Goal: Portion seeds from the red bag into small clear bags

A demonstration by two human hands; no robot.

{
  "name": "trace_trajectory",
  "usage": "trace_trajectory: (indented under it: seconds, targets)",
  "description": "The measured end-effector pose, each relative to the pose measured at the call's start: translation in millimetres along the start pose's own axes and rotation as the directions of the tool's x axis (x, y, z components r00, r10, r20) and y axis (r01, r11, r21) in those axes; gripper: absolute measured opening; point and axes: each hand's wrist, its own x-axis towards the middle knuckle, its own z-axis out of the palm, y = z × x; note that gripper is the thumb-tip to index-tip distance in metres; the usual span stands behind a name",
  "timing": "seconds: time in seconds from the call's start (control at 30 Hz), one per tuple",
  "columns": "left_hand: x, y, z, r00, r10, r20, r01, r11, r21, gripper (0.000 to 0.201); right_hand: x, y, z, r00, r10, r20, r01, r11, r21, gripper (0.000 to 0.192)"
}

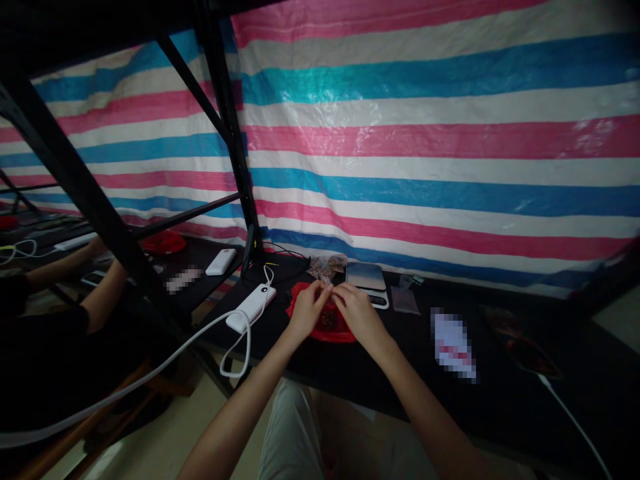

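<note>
My left hand (pixel 309 308) and right hand (pixel 356 313) meet over the red tray (pixel 300 297) at the near middle of the dark table (pixel 380 373), fingertips drawn together and pinching something very small between them, a thin pale strand or wire as far as I can make out; the light is too dim for me to say more of it. Under my hands the tray holds a heap of small dark brownish pieces (pixel 330 320), and just behind it lies a clear bag (pixel 327 265) of what looks like the same stuff. I judge these pieces to be light and fiddly, easy to drop or scatter, so they want a fingertip pinch, not a full grasp, and the strand looks limp, best taken near its end. The bag seems soft and crinkly and would slump if lifted by one corner. To the left of the tray a white power bank (pixel 250 307) lies with a white cable (pixel 165 363) looping off the table edge; to the right lie a flat grey scale (pixel 366 275) and a small plastic sachet (pixel 404 300). Behind it all hangs a striped tarp (pixel 440 133), and another person's arm (pixel 103 293) rests at the next bench on the left
</note>
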Motion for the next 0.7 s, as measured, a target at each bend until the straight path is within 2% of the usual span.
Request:
trace_trajectory:
  seconds: [0.07,0.13,0.23,0.3,0.4,0.53,0.7]
  targets:
    - [6.3,-3.4,-4.1,0.998,-0.03,0.061,0.034,0.998,-0.061,0.023,2.5,2.8,0.6,0.999,-0.05,0.018,0.051,0.998,-0.039,0.025]
    - [11.1,-6.4,-9.3,0.979,-0.125,0.16,0.15,0.977,-0.15,0.025,4.0,5.3,0.3,0.996,-0.081,0.045,0.084,0.993,-0.077,0.025]
    - [16.4,-9.9,-17.7,0.907,-0.258,0.333,0.349,0.903,-0.251,0.028,5.4,8.1,-1.0,0.99,-0.107,0.087,0.119,0.981,-0.151,0.025]
    - [19.6,-11.8,-22.7,0.88,-0.285,0.381,0.405,0.869,-0.285,0.029,6.8,9.8,-1.2,0.985,-0.136,0.104,0.155,0.968,-0.199,0.024]
    - [25.8,-15.4,-27.5,0.862,-0.288,0.417,0.434,0.844,-0.314,0.033,9.5,13.0,0.5,0.979,-0.176,0.101,0.195,0.953,-0.232,0.022]
    - [35.4,-22.0,-28.4,0.839,-0.278,0.469,0.429,0.867,-0.253,0.041,11.8,17.8,5.3,0.993,-0.112,0.027,0.115,0.971,-0.212,0.021]
    - [41.1,-28.5,-24.3,0.863,-0.262,0.432,0.34,0.934,-0.113,0.044,8.5,23.9,13.8,0.999,-0.037,-0.027,0.032,0.988,-0.153,0.016]
